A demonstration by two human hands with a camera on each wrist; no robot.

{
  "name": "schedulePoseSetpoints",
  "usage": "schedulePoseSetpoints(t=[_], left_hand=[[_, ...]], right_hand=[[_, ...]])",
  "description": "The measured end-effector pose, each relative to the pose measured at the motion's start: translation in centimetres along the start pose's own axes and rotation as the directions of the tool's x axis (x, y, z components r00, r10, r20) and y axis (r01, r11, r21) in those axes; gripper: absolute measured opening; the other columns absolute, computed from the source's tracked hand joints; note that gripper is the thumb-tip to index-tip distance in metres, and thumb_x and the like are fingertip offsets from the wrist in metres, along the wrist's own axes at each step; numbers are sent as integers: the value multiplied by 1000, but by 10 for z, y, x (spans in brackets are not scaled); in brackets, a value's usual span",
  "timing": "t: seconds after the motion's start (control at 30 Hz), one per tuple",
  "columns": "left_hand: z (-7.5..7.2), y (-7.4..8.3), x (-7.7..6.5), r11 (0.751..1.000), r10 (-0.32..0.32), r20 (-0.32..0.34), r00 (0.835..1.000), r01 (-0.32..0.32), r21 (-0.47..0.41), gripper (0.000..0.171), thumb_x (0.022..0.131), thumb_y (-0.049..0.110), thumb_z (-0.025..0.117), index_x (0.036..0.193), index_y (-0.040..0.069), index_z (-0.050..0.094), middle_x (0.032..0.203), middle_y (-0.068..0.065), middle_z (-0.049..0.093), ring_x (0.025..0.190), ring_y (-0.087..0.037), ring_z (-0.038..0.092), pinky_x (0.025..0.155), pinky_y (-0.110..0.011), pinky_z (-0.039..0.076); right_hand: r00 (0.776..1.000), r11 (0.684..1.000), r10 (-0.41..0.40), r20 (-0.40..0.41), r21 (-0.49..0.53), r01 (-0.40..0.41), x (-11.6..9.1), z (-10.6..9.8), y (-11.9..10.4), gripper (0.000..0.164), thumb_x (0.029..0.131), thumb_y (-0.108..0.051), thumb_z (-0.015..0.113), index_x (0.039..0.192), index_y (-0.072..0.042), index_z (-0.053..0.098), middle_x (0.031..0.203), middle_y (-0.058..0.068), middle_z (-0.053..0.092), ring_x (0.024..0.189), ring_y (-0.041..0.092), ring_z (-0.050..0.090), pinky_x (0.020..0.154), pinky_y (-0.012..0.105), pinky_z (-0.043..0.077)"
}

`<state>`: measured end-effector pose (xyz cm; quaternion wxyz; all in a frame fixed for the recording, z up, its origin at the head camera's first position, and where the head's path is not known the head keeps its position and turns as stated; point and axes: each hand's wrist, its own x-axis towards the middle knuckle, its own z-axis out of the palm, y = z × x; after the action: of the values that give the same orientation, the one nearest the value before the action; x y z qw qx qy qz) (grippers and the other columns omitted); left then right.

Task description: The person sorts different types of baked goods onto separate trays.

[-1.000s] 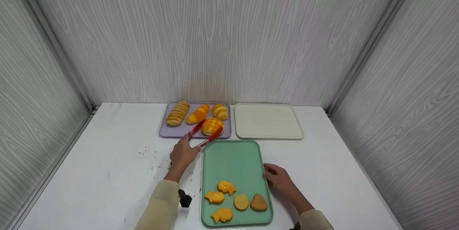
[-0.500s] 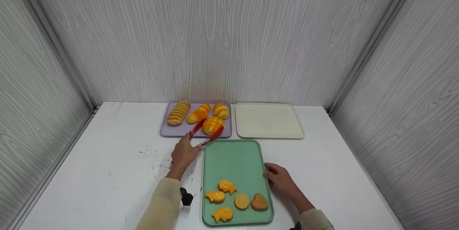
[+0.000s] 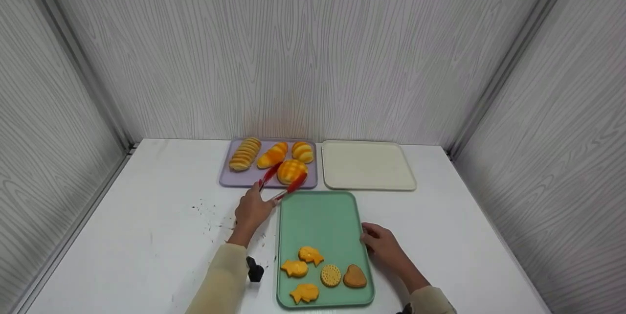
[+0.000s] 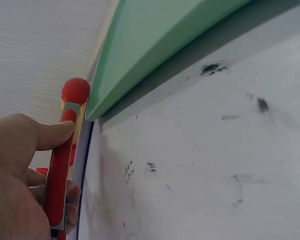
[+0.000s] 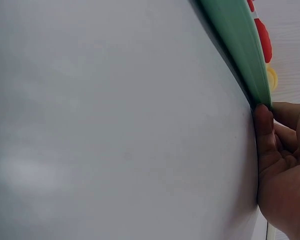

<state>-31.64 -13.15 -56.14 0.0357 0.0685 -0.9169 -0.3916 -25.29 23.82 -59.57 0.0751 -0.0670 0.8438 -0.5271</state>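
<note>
My left hand (image 3: 252, 211) holds red-tipped tongs (image 4: 60, 175), thumb on one arm and fingers curled at the other. The spread tips of the tongs lie either side of a round checked bun (image 3: 292, 171) on the purple tray (image 3: 234, 178). Whether they touch the bun, I cannot tell. On the right, my right hand (image 3: 384, 245) pinches the long edge of the green tray (image 3: 320, 216) between thumb and fingers, as the right wrist view shows. Several fish-shaped biscuits (image 3: 305, 293), a round biscuit (image 3: 330, 275) and a heart-shaped one (image 3: 354, 276) lie on its near half.
Behind the bun on the purple tray are a ridged loaf (image 3: 245, 154), a long orange bread (image 3: 273, 155) and a small roll (image 3: 302, 152). A cream tray (image 3: 369, 165) stands to their right. Grey wood-grain walls (image 3: 293, 50) enclose the white table (image 3: 161, 216).
</note>
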Motion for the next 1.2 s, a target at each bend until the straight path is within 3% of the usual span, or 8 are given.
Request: schedulePoseSetpoints(t=[0.3, 0.5, 0.73, 1.0, 1.2], left_hand=[[-7, 2, -1, 1000, -24, 9, 1000, 24, -13, 87, 91, 33, 73, 158, 3, 27, 155, -22, 42, 138, -42, 45, 108, -60, 41], [-14, 6, -12, 999, -9, 15, 1000, 9, -31, 89, 91, 32, 75, 159, 4, 25, 156, -22, 42, 139, -42, 44, 110, -61, 38], [-19, 2, -41, 999, 31, 27, 999, -30, -22, 89, 90, 33, 75, 159, 6, 26, 153, -22, 44, 137, -42, 46, 106, -62, 40], [-20, 0, -87, 995, 64, 56, 996, -60, -76, 85, 88, 30, 76, 158, 10, 32, 155, -17, 45, 138, -38, 46, 107, -64, 39], [-24, 4, -115, 995, 52, 132, 990, -40, -93, 87, 86, 34, 79, 158, 13, 35, 152, -16, 48, 126, -34, 57, 99, -57, 48]], right_hand=[[1000, 1000, 6, 0, 5, -6, 1, -1, -1, 39, 103, -20, 57, 138, -1, 58, 102, 9, 65, 79, 16, 58, 66, 28, 50], [1000, 1000, 1, -3, -1, -1, 1, 0, -1, 39, 103, -17, 57, 137, 0, 57, 102, 9, 64, 79, 15, 58, 66, 27, 49], [1000, 1000, 12, -8, 7, -12, 1, 0, -1, 41, 103, -18, 57, 139, 0, 56, 102, 9, 64, 78, 16, 58, 65, 28, 49], [1000, 1000, -5, -6, 3, 5, 0, 1, -4, 41, 103, -18, 57, 139, 1, 56, 100, 11, 66, 76, 13, 58, 62, 26, 48], [1000, 1000, 8, -20, -3, -8, 3, 2, 0, 42, 103, -16, 56, 140, 5, 54, 103, 13, 65, 75, 15, 58, 61, 26, 47]])
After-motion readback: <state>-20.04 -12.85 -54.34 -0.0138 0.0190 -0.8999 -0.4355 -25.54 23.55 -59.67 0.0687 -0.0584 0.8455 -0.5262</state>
